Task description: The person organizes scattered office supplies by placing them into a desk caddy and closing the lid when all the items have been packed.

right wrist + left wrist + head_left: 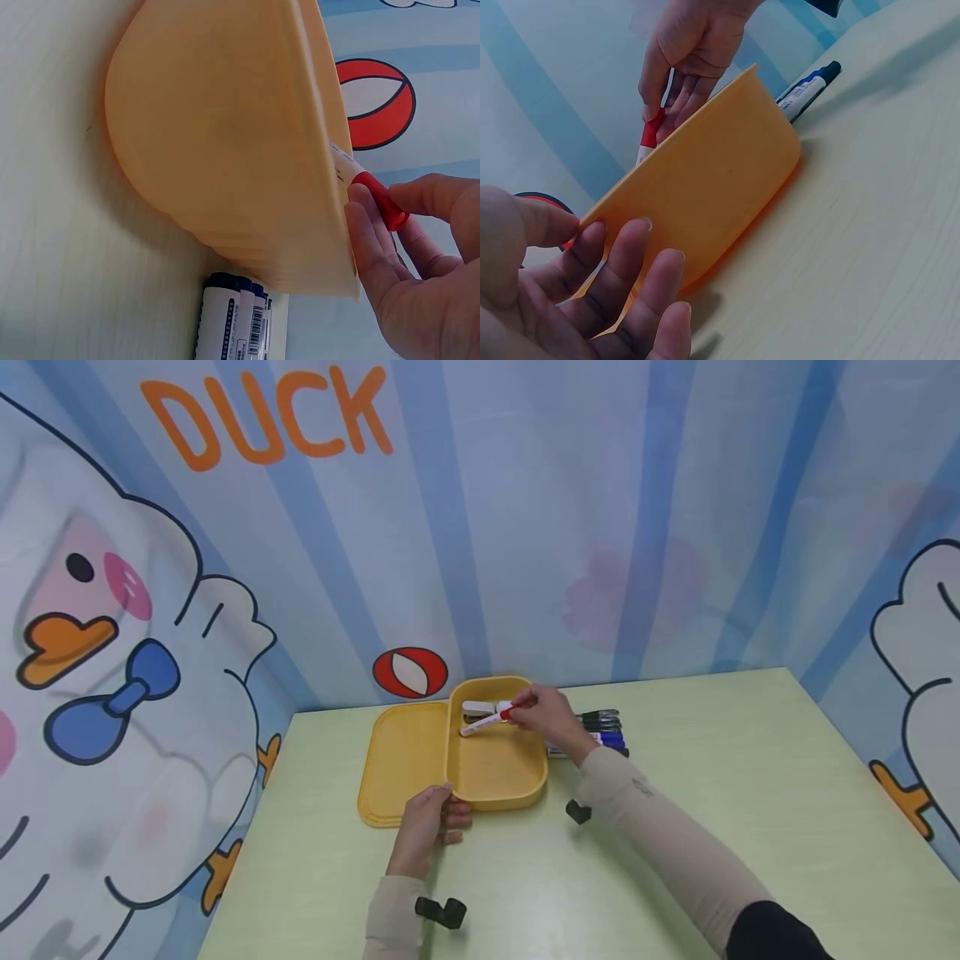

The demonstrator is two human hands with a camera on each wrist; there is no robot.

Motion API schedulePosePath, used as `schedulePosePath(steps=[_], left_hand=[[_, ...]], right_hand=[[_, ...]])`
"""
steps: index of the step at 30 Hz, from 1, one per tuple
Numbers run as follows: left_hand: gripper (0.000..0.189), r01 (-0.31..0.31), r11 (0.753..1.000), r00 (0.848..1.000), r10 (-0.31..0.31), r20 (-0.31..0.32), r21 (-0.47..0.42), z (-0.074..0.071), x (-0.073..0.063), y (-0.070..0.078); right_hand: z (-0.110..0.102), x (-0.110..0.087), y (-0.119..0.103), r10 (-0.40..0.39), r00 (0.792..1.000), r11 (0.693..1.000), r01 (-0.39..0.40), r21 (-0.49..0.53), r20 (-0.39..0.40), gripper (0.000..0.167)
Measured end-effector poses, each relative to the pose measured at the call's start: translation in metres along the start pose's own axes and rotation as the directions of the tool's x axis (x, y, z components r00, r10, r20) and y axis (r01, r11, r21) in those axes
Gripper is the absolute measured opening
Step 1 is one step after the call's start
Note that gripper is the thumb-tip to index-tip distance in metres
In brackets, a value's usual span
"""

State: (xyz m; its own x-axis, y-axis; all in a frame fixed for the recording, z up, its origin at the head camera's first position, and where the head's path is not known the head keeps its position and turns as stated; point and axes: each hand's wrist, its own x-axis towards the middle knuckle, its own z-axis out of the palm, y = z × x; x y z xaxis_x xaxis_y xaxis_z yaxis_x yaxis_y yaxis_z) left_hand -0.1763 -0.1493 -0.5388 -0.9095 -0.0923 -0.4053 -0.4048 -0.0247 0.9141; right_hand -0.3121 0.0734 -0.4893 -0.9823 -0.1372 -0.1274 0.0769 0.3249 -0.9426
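Note:
My right hand pinches a white marker by its red cap between thumb and fingers. The marker slants over the upper part of an opened yellow plastic box, its far end inside the rim. Beneath it, partly covered, lies a white item in the box. At the front left corner of the box, my left hand holds the rim, thumb on the edge and fingers bent against the outer wall.
The box's flat yellow lid lies opened out to the left. Several markers with dark and blue caps lie right of the box, partly behind my right wrist. A printed curtain rises behind the pale table.

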Motion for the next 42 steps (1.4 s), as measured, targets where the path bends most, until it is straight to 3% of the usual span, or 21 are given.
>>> schedulePosePath(steps=[6, 17, 35, 42], left_hand=[[0.034, 0.005, 1.0, 1.0, -0.005, -0.005, 0.005, 0.001, -0.001, 0.001], [0.035, 0.005, 1.0, 1.0, -0.005, 0.009, -0.006, 0.001, -0.004, 0.004], [0.034, 0.04, 0.999, 0.999, -0.04, -0.011, 0.017, 0.0, 0.0, 0.003], [0.035, 0.033, 0.999, 0.999, -0.033, -0.002, 0.014, -0.001, 0.002, 0.002]], right_hand=[[-0.001, 0.0, -0.004, -0.029, 1.0, 0.999, 0.029, -0.033, 0.006, 0.019], [-0.005, 0.002, -0.009, -0.042, 0.995, 0.998, 0.047, -0.05, 0.087, 0.021], [0.008, 0.022, -0.021, -0.045, 0.982, 0.999, 0.046, 0.002, 0.181, 0.024], [0.015, 0.021, -0.023, -0.05, 0.975, 0.996, 0.064, -0.056, 0.219, 0.023]])
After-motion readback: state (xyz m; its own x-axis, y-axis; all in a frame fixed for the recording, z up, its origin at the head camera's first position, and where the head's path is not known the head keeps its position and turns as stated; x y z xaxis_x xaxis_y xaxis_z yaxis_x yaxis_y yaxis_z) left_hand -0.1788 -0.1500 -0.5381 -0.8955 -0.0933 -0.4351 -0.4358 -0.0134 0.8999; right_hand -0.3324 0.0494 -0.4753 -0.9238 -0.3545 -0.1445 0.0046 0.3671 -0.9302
